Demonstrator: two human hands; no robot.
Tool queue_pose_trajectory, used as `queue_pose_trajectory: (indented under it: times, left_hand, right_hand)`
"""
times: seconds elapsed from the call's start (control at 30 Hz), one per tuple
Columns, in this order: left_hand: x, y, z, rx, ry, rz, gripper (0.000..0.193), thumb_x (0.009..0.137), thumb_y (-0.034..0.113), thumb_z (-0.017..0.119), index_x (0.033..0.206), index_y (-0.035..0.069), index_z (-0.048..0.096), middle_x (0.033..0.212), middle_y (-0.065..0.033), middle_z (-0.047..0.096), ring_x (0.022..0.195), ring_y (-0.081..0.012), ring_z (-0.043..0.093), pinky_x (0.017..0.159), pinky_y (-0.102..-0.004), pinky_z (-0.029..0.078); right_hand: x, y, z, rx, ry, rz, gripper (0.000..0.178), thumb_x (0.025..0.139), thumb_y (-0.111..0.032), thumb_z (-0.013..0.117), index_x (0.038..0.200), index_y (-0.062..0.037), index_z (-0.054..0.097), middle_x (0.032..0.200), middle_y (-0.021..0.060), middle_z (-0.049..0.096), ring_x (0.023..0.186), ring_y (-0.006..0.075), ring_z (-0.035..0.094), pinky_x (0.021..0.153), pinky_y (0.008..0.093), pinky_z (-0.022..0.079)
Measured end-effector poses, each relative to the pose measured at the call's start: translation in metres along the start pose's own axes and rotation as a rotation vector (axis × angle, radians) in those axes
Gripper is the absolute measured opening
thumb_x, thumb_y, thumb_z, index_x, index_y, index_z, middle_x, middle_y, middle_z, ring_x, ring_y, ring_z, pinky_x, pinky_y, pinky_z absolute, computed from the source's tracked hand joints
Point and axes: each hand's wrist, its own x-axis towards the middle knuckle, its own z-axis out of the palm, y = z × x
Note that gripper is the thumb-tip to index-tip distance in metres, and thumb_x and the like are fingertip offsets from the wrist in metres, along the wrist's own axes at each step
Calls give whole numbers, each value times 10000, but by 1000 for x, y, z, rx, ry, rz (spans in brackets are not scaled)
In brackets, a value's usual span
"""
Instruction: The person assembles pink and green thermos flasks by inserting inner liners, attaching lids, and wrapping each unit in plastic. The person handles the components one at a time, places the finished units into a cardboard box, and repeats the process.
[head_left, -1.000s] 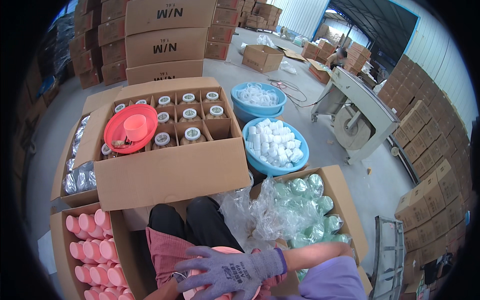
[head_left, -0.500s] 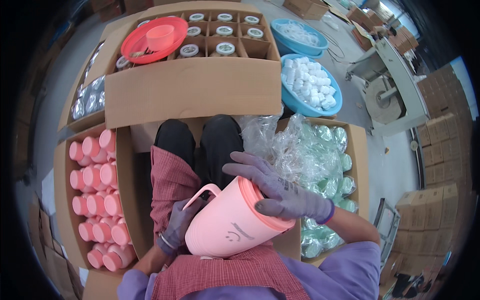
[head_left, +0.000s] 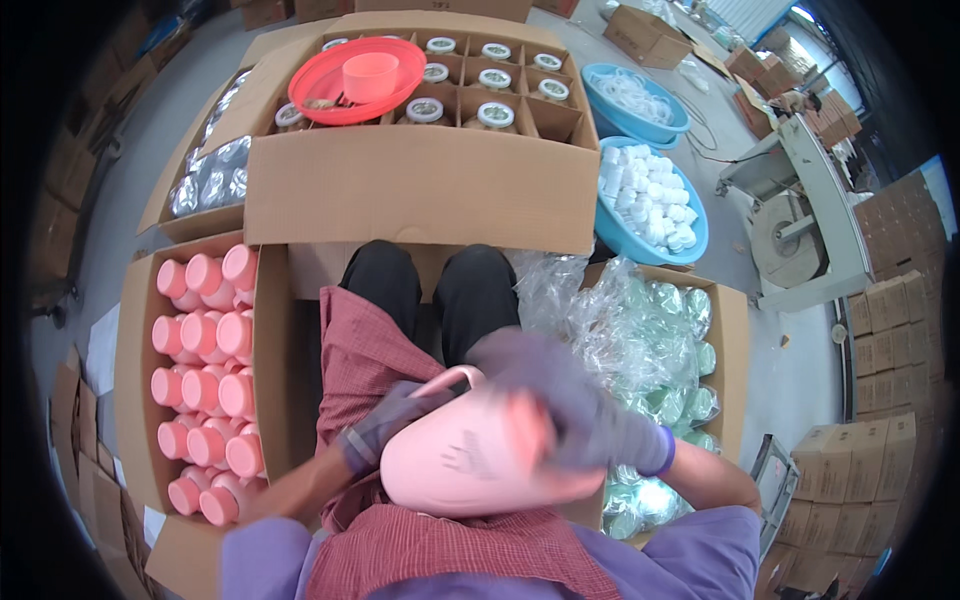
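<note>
Two gloved hands — left hand grips pink jug handle, right hand blurred on top.

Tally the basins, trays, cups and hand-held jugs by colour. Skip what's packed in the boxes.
Blue basins: 2
Red round tray: 1
Pink cup on the tray: 1
Pink jug, handle in the left hand grip: 1
Total: 5

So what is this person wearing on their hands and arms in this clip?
Both hands wear grey-purple knit gloves. The left hand has a glove with a lighter grey cuff band. The right hand, motion-blurred, has a glove ending in a bright purple cuff. Lavender-purple short sleeves cover the upper arms, leaving the forearms bare. There are no watches or bands that I can make out.
</note>
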Motion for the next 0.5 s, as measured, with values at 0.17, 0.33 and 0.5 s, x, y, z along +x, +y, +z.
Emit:
queue_pose_trajectory:
  times: [0.17,0.33,0.5]
  left_hand:
    - [-25,31,14,674,316,1053,349,796,16,532,1102,-16,696,1077,-132,724,1016,-254,691,909,-343,528]
    - [-36,87,11,523,285,684,253,848,98,623,1069,9,708,1065,-117,722,981,-193,691,899,-356,537]
    - [-22,99,11,771,252,945,266,796,41,626,1052,14,694,1105,-117,708,1047,-226,670,965,-376,503]
  right_hand:
    - [-43,39,-12,186,245,655,537,1029,-328,381,1469,-21,360,1512,150,344,1357,288,396,1140,391,301]
    - [-8,30,-23,36,224,230,501,994,-278,406,1415,-8,419,1439,192,433,1354,310,406,1137,380,295]
    - [-7,41,-16,282,455,662,547,983,-410,464,1353,-7,461,1300,138,517,1188,242,531,1005,350,436]
